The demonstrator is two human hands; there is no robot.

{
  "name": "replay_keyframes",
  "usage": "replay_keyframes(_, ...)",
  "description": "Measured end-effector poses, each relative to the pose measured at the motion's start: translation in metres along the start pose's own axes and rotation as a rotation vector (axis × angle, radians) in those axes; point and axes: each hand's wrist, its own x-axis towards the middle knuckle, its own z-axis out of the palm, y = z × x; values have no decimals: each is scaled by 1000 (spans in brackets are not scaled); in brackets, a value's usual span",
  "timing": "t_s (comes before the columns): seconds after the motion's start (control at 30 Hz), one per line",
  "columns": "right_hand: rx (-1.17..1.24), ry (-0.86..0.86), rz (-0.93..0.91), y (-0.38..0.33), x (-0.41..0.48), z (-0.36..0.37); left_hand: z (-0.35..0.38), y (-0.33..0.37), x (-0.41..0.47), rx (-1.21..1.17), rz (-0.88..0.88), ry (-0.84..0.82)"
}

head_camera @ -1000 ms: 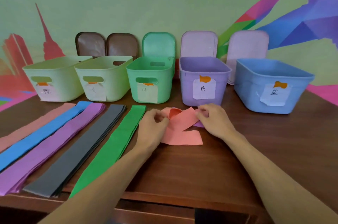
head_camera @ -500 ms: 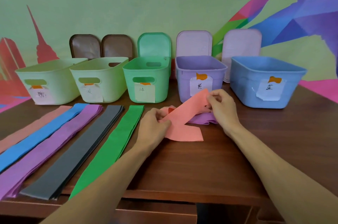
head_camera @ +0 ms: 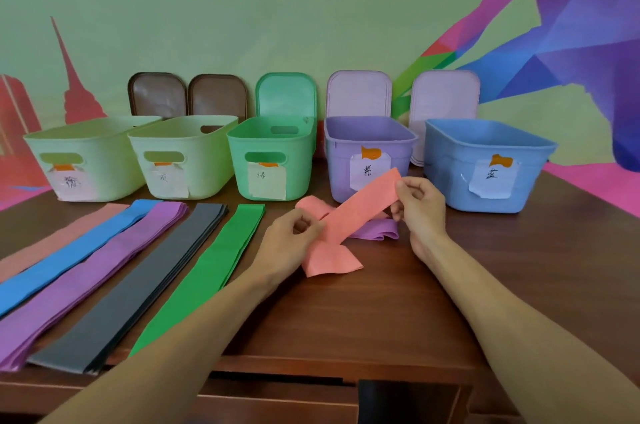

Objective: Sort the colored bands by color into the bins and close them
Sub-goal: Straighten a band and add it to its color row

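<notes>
Tangle duty: pink band [head_camera: 363, 205] half unfolded

That pink band is up off the table [head_camera: 363, 319], slanting across the front of the purple bin [head_camera: 337, 163], with its near tail folded on the wood. I'd ease the ends apart slowly so it flattens without dragging the purple band [head_camera: 377, 233] lying just under it. My left hand [head_camera: 287, 243] pinches the near end and my right hand [head_camera: 422, 212] pinches the far end, fingers curled on it. After that, probably over to the pink stack [head_camera: 59, 240] on the far left.
</notes>
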Motion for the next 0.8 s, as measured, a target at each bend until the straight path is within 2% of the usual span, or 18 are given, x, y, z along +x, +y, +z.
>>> replay_keyframes(0.17, 119, -1, 33, -5, -2, 0, -10, 6, 0, -73, -57, -143)
replay_keyframes(0.3, 204, 39, 102, -11, -3, 2, -20, 17, 1, -342, -185, -321)
replay_keyframes(0.4, 284, 67, 127, -21, -2, 5, -28, 28, 0, -213, -110, -481)
replay_keyframes(0.5, 376, 76, 116, -37, 1, 9, -36, 39, -10, 13, -157, -594)
replay_keyframes(0.67, 487, 97, 133, -59, -4, 24, -49, 42, -22, 60, -139, -560)
replay_keyframes(0.8, 597, 71, 178, -81, -14, 41, -73, 46, -31, -96, -148, -516)
